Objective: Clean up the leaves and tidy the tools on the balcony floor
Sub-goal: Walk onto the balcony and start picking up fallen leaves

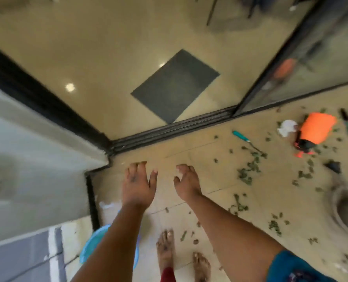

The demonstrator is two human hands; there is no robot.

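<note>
Single head-worn wide-angle view, looking steeply down from standing height at the beige tiled balcony floor (199, 151), facing the black sliding-door track (169, 130); frame tilted, edges distorted, image motion-blurred.

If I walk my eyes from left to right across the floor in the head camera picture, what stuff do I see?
Blue basin → left hand → right hand → teal-handled tool → white cloth → orange sprayer.
</note>
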